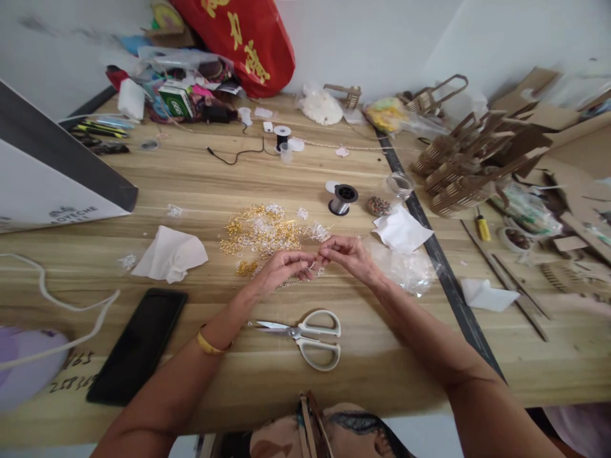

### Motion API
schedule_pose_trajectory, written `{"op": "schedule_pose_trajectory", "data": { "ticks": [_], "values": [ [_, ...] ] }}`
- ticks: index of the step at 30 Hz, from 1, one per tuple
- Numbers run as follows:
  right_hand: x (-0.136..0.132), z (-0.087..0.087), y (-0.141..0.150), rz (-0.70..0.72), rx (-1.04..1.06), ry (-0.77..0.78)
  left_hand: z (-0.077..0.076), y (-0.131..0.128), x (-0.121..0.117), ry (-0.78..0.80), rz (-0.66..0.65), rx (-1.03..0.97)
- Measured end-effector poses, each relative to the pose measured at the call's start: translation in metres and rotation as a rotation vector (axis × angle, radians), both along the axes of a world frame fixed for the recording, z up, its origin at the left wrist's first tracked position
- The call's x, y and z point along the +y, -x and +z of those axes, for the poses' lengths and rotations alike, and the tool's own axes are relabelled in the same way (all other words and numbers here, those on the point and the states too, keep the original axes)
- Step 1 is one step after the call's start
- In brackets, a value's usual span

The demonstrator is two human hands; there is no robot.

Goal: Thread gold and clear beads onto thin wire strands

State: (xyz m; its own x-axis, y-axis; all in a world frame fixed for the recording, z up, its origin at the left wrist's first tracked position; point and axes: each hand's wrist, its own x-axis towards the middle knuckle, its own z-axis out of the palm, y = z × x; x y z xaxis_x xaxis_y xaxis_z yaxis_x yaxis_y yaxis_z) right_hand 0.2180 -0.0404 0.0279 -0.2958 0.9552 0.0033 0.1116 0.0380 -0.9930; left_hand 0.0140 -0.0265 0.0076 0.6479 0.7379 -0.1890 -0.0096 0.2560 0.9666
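My left hand (pixel 281 267) and my right hand (pixel 346 253) meet fingertip to fingertip above the wooden table (pixel 214 184). Both are pinched on a small beaded strand (pixel 312 267) held between them; its details are too small to make out. Just beyond the hands lies a pile of gold and clear beads and findings (pixel 262 234). A yellow band sits on my left wrist. White-handled scissors (pixel 303 334) lie closed on the table below my hands.
A black phone (pixel 138 343) lies at the near left beside a white tissue (pixel 169 256). A wire spool (pixel 342 198), a bead dish (pixel 378 205) and white paper (pixel 401 230) sit beyond my right hand. Cardboard baskets (pixel 458 165) crowd the right; clutter and a red bag (pixel 243 38) line the back.
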Motion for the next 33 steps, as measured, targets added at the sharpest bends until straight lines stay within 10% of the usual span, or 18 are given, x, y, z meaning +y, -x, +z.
{"op": "schedule_pose_trajectory", "data": {
  "ticks": [20, 33],
  "values": [
    [-0.021, -0.028, 0.0, -0.22, -0.239, -0.334, -0.001, -0.013, 0.003, -0.66, 0.062, 0.508],
    [-0.018, -0.028, 0.0, -0.073, 0.295, 0.003, 0.001, -0.02, -0.002, -0.302, -0.001, 0.289]
  ]
}}
